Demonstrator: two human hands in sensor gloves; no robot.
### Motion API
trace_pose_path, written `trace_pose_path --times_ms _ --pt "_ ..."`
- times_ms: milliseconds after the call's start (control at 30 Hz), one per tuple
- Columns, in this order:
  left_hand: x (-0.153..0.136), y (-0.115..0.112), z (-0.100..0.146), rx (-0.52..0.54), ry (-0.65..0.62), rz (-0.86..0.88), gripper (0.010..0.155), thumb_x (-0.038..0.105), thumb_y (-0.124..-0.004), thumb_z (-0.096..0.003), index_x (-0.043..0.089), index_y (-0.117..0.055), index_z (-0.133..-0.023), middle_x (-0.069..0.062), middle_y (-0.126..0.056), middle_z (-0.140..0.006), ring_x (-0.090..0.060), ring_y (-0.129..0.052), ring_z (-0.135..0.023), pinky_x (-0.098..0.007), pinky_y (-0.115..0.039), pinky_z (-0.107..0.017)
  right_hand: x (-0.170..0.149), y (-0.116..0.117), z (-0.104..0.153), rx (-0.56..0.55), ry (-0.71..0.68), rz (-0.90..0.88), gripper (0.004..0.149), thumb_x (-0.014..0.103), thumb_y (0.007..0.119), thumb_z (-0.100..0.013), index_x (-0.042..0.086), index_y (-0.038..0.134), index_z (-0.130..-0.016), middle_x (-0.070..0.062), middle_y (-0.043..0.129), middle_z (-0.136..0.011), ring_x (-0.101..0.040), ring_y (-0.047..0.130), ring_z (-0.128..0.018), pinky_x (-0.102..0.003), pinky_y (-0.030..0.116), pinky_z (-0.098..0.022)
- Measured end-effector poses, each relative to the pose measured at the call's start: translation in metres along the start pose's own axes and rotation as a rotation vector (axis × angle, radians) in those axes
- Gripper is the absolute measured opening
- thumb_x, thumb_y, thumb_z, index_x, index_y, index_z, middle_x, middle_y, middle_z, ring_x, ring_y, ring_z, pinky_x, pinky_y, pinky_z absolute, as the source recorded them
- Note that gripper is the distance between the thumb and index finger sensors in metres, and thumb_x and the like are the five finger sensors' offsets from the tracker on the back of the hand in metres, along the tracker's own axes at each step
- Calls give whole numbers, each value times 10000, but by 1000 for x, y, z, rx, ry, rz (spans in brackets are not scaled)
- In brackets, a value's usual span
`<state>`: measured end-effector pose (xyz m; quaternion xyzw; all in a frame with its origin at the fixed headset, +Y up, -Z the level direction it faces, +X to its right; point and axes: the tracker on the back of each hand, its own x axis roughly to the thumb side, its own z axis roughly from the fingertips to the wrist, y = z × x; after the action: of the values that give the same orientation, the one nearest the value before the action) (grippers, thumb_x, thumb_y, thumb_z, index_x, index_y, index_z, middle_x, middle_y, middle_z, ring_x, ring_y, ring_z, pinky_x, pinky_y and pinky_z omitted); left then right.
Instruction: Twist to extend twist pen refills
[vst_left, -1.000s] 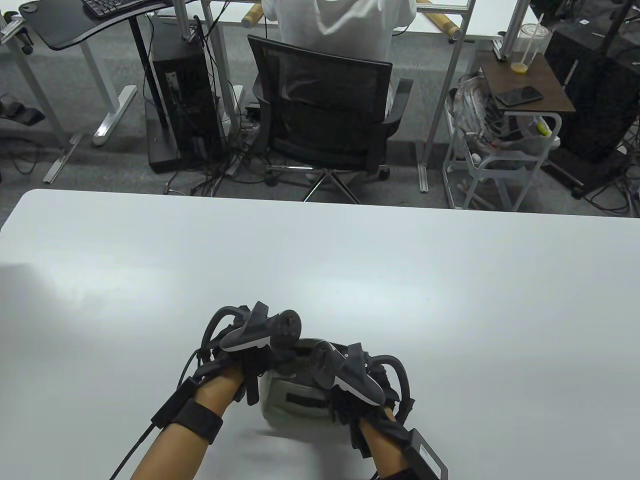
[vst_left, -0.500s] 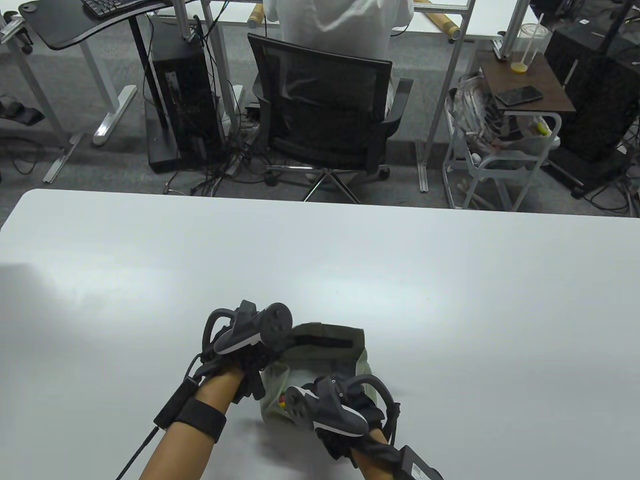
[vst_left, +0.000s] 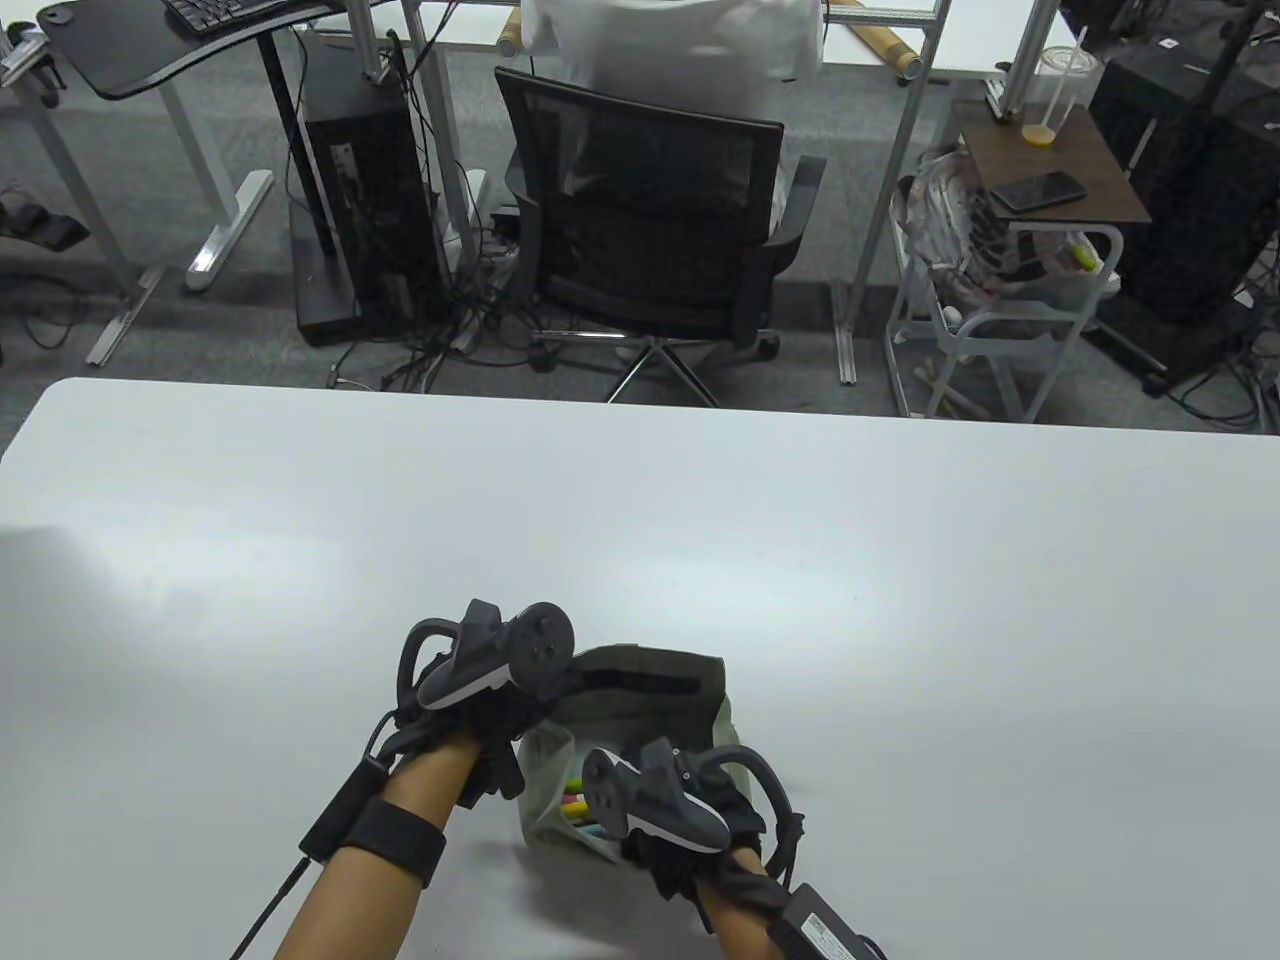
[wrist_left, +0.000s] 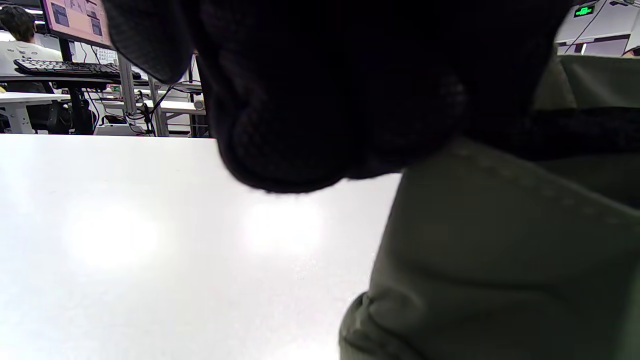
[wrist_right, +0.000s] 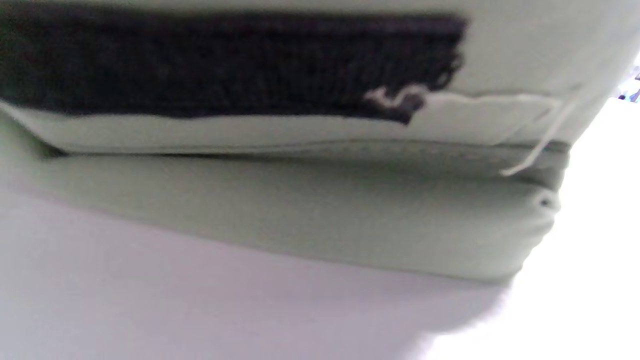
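Coloured pens (vst_left: 580, 806), too bunched to count, lie inside one olive-green fabric pouch (vst_left: 650, 700) with a black fastening strip, its flap thrown open away from the person. One left hand (vst_left: 490, 720) grips the pouch's left wall; its gloved fingers (wrist_left: 300, 125) curl over the fabric in the left wrist view. One right hand (vst_left: 700, 830) sits at the pouch's near right edge, just beside the pens; I cannot tell whether its fingers are clenched or spread. Beyond both sets of fingers the white counter (vst_left: 900, 560) stretches to its far edge. Past that edge stands one black mesh office chair (vst_left: 650, 230).
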<state>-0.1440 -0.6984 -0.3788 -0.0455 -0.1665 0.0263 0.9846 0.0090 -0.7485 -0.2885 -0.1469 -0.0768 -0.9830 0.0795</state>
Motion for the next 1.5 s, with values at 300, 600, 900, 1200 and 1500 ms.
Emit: trace_pose_path --times_ms 300,600,900,1200,1500 --pt "1 -3 -1 6 -9 -18 439 458 -871 -463 131 -973 -738 9 -1061 -472 -250 -1077 -401 -680 -601 -674 0 4 -9 8 25 -10 523 345 794 -314 280 814 -833 -30 867 -804 -101 944 -417 -268 864 -253" --pt "-2 -4 6 3 -38 10 437 419 -857 -470 175 -928 -825 11 -1042 -576 -262 -1061 -518 -727 -534 -684 10 9 -10 -161 -24 120 443 328 735 -335 252 874 -749 -22 938 -693 -101 949 -337 -264 853 -203" --pt "-11 9 12 91 -30 25 449 413 -870 -468 190 -913 -856 -1 -1036 -623 -277 -1051 -570 -736 -508 -692 -34 -30 12 -287 86 -201 454 313 719 -351 195 848 -771 -74 936 -682 -107 979 -322 -266 870 -197" --pt "-9 69 48 269 -50 221 618 508 -804 -516 126 -794 -1002 -85 -970 -802 -355 -981 -711 -772 -463 -678 -68 -56 49 -618 91 -671 453 350 790 -355 138 877 -745 -95 993 -587 -93 1023 -233 -233 889 -122" --pt "61 113 76 361 -165 287 652 587 -813 -500 129 -830 -963 -90 -980 -779 -360 -989 -684 -774 -484 -671 -55 -58 56 -690 94 -646 453 360 791 -358 138 873 -744 -88 996 -579 -80 1023 -223 -224 890 -118"
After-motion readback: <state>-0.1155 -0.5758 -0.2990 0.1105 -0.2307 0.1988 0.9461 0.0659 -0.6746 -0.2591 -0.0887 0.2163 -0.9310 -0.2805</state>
